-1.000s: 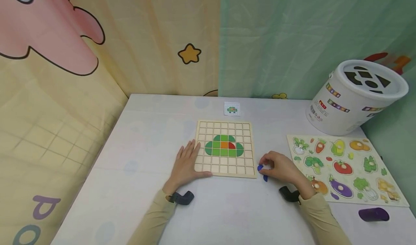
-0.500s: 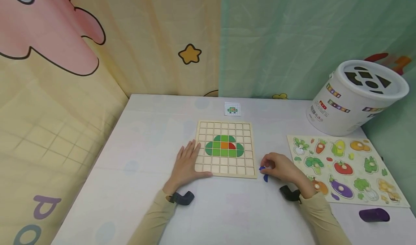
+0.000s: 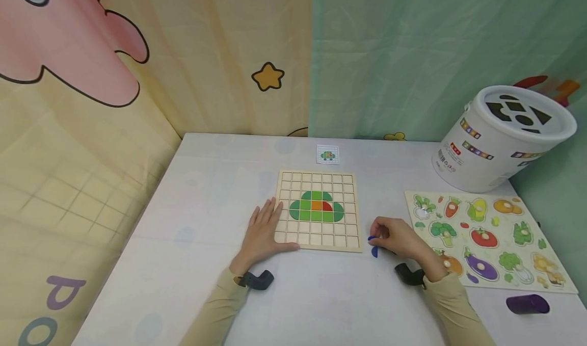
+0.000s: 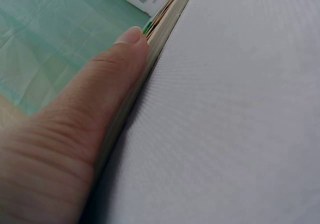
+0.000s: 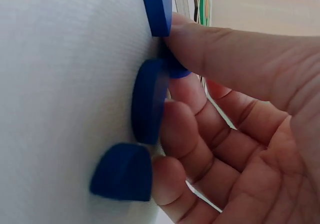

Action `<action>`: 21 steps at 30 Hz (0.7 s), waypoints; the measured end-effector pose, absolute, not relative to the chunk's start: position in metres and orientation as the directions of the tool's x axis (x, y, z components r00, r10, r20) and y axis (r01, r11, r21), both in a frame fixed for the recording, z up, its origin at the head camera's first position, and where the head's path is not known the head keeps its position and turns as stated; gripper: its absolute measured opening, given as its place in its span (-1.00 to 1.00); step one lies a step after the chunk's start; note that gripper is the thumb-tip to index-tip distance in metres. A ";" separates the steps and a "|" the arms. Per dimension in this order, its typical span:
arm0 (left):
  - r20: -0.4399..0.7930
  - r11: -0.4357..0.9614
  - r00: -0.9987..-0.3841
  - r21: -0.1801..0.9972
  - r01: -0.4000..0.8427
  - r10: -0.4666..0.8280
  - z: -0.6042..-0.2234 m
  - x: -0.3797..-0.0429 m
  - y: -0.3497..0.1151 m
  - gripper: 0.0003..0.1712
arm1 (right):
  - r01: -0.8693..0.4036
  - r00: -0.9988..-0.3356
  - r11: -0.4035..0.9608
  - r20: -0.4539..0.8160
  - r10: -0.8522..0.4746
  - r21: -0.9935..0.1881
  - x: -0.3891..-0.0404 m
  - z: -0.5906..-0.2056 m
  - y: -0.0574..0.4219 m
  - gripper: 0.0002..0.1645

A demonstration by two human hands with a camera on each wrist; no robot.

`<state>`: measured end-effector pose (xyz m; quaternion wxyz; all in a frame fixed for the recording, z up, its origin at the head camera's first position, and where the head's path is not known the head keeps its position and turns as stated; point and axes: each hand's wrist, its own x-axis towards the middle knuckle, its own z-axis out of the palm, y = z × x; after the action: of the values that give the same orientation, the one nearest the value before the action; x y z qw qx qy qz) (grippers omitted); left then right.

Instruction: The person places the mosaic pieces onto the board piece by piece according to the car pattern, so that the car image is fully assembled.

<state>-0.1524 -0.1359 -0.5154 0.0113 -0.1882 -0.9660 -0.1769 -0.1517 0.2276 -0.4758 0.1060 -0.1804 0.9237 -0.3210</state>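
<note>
My left hand [image 3: 261, 233] lies with spread fingers at the lower left corner of a wooden grid board [image 3: 330, 240], its thumb [image 4: 107, 76] along the near edge. Green pieces [image 3: 316, 215], an orange square [image 3: 316, 205] and a red quarter-circle [image 3: 327, 206] form a shape in the grid. Right of the board, my right hand [image 3: 395, 236] pinches a blue quarter-round piece [image 5: 177, 69] between thumb and index finger. In the right wrist view, a second blue piece [image 5: 147, 101] and a third blue piece [image 5: 122, 174] lie by the other fingertips; another blue piece [image 5: 157, 8] is near the thumb.
A small pattern card [image 3: 327, 154] lies behind the board. To the right are a vegetable puzzle board [image 3: 497, 218], a white bucket [image 3: 486, 152] with a shape-hole lid, and a dark purple object [image 3: 527, 303]. Curtains [image 3: 394, 60] stand behind the table.
My right hand has shifted slightly right and toward me, away from the board, with the blue piece between its fingers. The left hand and the board have stayed put.
</note>
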 end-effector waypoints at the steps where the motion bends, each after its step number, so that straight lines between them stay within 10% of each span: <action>1: 0.090 0.866 -0.929 0.338 0.368 0.359 -0.516 -0.152 -0.136 0.35 | -0.263 -0.913 0.728 -0.080 -0.400 -0.633 -0.152 -0.476 0.227 -0.75; 21: 0.118 0.858 -0.924 0.343 0.382 0.364 -0.520 -0.153 -0.136 0.35 | -0.283 -0.929 0.726 -0.009 -0.370 -0.627 -0.152 -0.478 0.226 -0.82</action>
<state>-0.1530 -0.1365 -0.5197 0.0243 -0.1937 -0.9636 -0.1827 -0.1516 0.2256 -0.4784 0.0666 -0.1760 0.9265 -0.3258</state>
